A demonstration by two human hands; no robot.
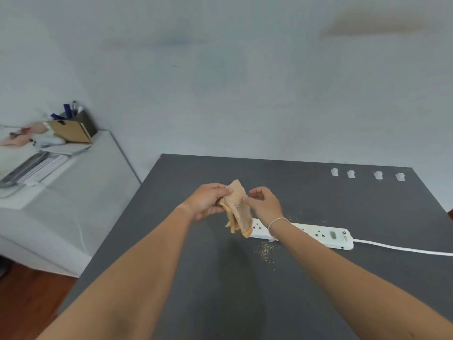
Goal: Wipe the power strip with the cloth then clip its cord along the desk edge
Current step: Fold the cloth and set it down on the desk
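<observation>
Both hands, left (pixel 207 201) and right (pixel 264 204), grip a bunched cloth (pixel 237 207) above the tabletop (pixel 220 278), over the power strip's (pixel 316 235) end.

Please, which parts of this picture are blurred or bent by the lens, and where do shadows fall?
Head view: the wide lens bends the desk edges outward; the clutter on the side table at left is smeared and soft; the cloth and power strip are fairly sharp; the arms cast a soft shadow on the desk below.

We count two hands, left (pixel 207 201) and right (pixel 266 204), one cloth (pixel 237 208), one power strip (pixel 318 235), one cord (pixel 404 249), four clips (pixel 334 172) (pixel 350 174) (pixel 378 175) (pixel 400 176), one dark table (pixel 318 290), one pen holder (pixel 85 121).
</observation>
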